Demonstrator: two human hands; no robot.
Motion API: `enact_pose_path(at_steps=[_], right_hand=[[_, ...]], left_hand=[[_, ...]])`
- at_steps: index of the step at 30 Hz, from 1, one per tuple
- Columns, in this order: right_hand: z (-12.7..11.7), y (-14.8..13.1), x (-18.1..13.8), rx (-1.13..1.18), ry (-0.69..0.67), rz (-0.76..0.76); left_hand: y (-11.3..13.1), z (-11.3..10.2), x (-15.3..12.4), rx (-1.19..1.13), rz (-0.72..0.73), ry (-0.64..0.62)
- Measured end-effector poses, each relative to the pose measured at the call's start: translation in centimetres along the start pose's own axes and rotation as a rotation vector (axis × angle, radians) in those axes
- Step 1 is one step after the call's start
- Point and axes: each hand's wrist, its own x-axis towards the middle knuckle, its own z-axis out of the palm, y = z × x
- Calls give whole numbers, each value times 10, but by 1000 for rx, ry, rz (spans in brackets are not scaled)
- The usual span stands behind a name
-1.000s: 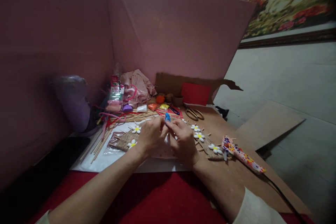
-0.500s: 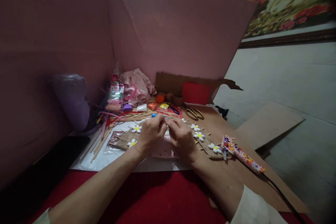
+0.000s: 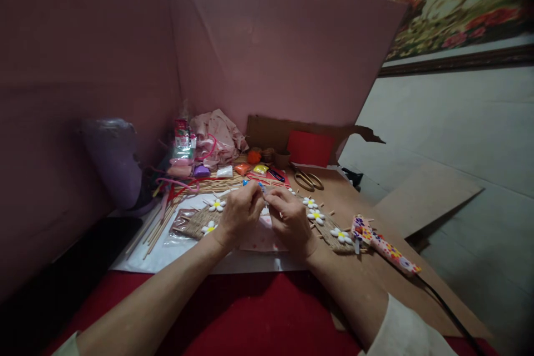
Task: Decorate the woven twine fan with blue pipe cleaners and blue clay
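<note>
My left hand (image 3: 241, 208) is closed in a pinch, and a small blue packet (image 3: 246, 183) peeks out beyond its fingers. Close beside it, my right hand (image 3: 287, 214) also pinches, its fingertips almost meeting the left ones; what lies between them is mostly hidden. Beneath both hands lies a twine-wrapped arch (image 3: 200, 223) with short stick ends poking out along its edges. White flowers with yellow centres sit on it, such as one daisy (image 3: 316, 216) on the right side. Pink dotted fabric (image 3: 258, 240) shows in the arch's middle.
A hot glue gun (image 3: 384, 245) with a flowered cover lies at right, its cord trailing forward. Gold-handled scissors (image 3: 308, 180) rest behind the arch. Several thin wooden sticks (image 3: 161, 228), an orange packet (image 3: 242, 169) and a yellow packet (image 3: 261, 168) lie at the back and left.
The blue packet has shifted slightly beyond my fingers, with more of it showing. Both hands stay almost in the same place, still pinching.
</note>
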Motion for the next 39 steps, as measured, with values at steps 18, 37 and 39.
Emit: enact_pose_path(at_steps=[18, 37, 39], right_hand=[[6, 0, -4, 13, -14, 24], [5, 2, -2, 332, 220, 175], [5, 1, -2, 369, 199, 211]], left_hand=[[-2, 2, 0, -17, 34, -17], [-12, -3, 12, -1033, -568, -149], [-11, -2, 12, -1054, -584, -100]])
